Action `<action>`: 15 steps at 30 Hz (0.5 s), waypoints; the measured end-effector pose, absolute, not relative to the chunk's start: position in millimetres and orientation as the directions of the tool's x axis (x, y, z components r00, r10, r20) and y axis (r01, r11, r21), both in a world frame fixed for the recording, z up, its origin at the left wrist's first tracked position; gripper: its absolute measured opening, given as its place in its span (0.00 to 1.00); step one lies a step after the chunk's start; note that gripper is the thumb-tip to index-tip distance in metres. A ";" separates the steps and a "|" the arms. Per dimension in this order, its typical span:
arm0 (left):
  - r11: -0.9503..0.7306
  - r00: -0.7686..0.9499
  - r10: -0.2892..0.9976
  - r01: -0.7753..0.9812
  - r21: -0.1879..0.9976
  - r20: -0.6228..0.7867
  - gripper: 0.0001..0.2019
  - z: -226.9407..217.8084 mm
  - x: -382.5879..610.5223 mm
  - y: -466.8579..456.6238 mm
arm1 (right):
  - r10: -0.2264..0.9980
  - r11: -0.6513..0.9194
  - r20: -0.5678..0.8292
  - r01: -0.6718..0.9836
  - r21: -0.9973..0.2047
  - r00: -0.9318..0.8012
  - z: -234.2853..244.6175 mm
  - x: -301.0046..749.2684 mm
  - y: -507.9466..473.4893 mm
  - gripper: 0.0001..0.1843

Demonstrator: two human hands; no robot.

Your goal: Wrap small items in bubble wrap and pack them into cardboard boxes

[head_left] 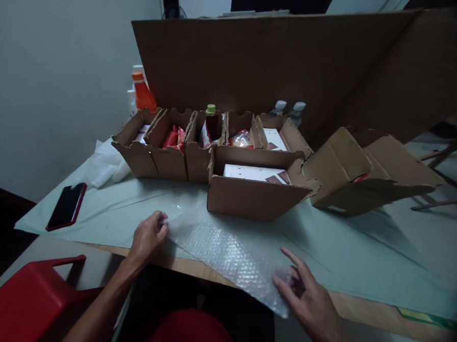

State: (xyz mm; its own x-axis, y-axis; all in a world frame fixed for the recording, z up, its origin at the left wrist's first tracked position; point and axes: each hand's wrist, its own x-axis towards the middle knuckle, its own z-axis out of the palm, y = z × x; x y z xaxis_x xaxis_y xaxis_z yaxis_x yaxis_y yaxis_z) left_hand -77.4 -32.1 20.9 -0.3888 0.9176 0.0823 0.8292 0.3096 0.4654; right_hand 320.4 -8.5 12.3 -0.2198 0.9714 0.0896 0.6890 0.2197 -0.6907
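A sheet of clear bubble wrap (225,253) lies flat on the pale green table cover (138,206), its near end hanging over the table edge. My left hand (147,237) pinches the sheet's far left corner, fingers curled. My right hand (306,294) rests on the sheet's near right end with fingers spread. Just behind the sheet stands an open cardboard box (253,195) with a white card inside.
A row of small open cardboard boxes (166,154) holds red packets and a green-capped bottle (211,121). An orange sauce bottle (143,94) stands behind. A tipped empty box (362,174) lies right. A red-cased phone (67,205) lies left, a red stool (32,298) below. A large cardboard sheet (284,66) backs the table.
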 end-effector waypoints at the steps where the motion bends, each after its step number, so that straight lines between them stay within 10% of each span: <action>1: 0.307 -0.403 0.907 0.829 0.468 0.120 0.11 27.4 -86.2 -26.1 | 0.959 0.234 0.062 0.645 -0.728 -0.278 13.0 311.2 -19.9 0.34; 10: 0.043 -0.118 0.962 0.956 0.292 0.245 0.24 61.4 -89.2 77.5 | 0.724 0.217 -0.054 0.302 -0.928 -0.688 2.2 193.9 -84.0 0.20; 15: -0.197 0.056 0.958 0.840 0.506 0.280 0.25 47.0 -98.9 26.3 | 0.745 -0.008 -0.189 0.275 -0.961 -0.639 2.8 183.4 -83.7 0.13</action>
State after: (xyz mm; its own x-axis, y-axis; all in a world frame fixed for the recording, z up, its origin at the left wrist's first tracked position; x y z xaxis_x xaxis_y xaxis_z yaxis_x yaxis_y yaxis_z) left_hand -98.9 26.3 47.0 0.0560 0.9583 0.2801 0.8397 -0.1970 0.5061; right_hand 183.4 -83.7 2.8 -0.6392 0.7455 -0.1889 0.2752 -0.0077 -0.9614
